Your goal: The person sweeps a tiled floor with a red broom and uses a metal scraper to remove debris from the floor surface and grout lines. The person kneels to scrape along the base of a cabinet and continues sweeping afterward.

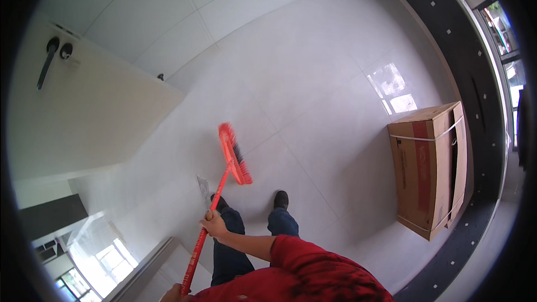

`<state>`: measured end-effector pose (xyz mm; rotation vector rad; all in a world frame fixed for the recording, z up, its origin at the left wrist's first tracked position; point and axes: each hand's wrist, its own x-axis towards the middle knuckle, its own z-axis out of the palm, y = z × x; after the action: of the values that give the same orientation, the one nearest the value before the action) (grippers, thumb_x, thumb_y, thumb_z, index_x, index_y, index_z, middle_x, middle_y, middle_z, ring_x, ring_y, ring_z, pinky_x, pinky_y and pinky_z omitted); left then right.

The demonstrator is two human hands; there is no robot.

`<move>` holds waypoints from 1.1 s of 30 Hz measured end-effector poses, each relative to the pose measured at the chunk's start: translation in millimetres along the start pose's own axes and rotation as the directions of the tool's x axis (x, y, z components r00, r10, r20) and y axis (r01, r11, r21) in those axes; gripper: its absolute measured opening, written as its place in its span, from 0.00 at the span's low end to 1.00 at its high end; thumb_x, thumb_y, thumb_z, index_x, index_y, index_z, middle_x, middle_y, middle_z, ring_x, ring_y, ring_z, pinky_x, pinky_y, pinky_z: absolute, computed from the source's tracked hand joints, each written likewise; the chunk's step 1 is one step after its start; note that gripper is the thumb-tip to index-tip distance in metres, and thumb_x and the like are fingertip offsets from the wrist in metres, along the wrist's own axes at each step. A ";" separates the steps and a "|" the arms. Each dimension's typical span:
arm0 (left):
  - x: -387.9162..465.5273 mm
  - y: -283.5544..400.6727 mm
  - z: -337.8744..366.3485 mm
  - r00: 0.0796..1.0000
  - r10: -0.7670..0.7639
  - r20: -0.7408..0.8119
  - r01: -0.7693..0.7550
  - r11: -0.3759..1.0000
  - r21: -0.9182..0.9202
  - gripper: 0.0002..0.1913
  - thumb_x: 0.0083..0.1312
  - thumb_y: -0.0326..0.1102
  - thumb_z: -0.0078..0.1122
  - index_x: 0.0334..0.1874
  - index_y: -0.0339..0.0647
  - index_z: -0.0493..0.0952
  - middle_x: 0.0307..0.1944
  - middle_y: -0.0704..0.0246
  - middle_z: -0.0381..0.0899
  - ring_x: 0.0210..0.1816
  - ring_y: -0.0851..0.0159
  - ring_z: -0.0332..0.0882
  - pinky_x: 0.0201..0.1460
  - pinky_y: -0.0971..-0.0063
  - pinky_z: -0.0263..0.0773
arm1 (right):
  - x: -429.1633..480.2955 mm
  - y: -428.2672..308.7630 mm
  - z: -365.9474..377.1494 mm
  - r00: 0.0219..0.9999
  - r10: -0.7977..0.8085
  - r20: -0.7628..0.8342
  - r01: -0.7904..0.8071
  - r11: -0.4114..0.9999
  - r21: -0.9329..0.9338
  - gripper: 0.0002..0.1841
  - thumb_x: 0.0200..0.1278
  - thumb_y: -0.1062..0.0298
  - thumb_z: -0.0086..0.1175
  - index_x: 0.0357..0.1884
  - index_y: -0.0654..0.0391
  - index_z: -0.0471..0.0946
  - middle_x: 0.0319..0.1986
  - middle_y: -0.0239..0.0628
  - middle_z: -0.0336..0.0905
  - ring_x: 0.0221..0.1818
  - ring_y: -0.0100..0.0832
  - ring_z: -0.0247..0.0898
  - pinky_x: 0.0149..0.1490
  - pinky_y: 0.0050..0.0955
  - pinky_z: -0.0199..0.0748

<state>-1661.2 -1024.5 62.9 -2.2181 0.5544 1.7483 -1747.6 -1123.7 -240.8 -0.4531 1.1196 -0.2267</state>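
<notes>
A red push broom has its head (235, 155) on the pale tiled floor ahead of my feet, with red bristles and a dark patch midway. Its red handle (197, 249) slants down to the lower left and bears writing. My right hand (215, 224) grips the handle partway up. Lower down, my left hand (173, 293) is closed around the upper part of the handle, partly cut off by the picture's edge. A flat metal scraper blade (203, 185) shows just beyond my right hand, beside the broom handle. Whether that hand also holds it, I cannot tell.
A strapped cardboard box (413, 172) stands at the right, beside a dark wall panel (451, 42) dotted with white pieces. At the left is a pale door (109, 109) with a black lever handle (47, 63). A doorstop (160, 76) is near its edge. Window light reflects off the floor.
</notes>
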 end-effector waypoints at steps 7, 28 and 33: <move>70.2 22.3 7.6 0.884 0.366 0.291 -0.224 0.877 -0.424 0.24 0.63 0.42 0.57 0.57 0.36 0.67 0.37 0.63 0.75 0.36 0.64 0.77 0.39 0.72 0.73 | 14.0 -42.6 -99.2 0.899 -0.290 -0.329 0.179 0.927 -0.329 0.09 0.55 0.73 0.58 0.32 0.55 0.68 0.23 0.28 0.66 0.26 0.23 0.63 0.32 0.29 0.68; -43.5 -195.7 -142.5 0.902 -0.340 0.266 0.426 0.609 -0.669 0.17 0.59 0.31 0.54 0.49 0.33 0.68 0.23 0.70 0.71 0.20 0.72 0.69 0.23 0.77 0.67 | 27.7 137.3 310.2 0.954 0.206 0.218 -0.108 0.915 -0.389 0.11 0.52 0.70 0.58 0.35 0.55 0.68 0.25 0.31 0.69 0.19 0.24 0.66 0.19 0.25 0.65; -35.2 -215.5 -149.1 0.958 -0.042 0.282 0.250 0.602 -0.759 0.19 0.61 0.31 0.52 0.52 0.32 0.64 0.20 0.70 0.69 0.16 0.73 0.66 0.16 0.78 0.63 | 35.2 102.6 266.0 0.983 -0.071 0.169 0.131 0.917 -0.378 0.12 0.53 0.68 0.60 0.33 0.55 0.68 0.22 0.29 0.67 0.20 0.21 0.64 0.20 0.24 0.61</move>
<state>-1441.6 -891.7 126.5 -2.3606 -0.6012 2.4226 -1497.3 -984.0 -221.3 -0.8699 0.9917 -0.0559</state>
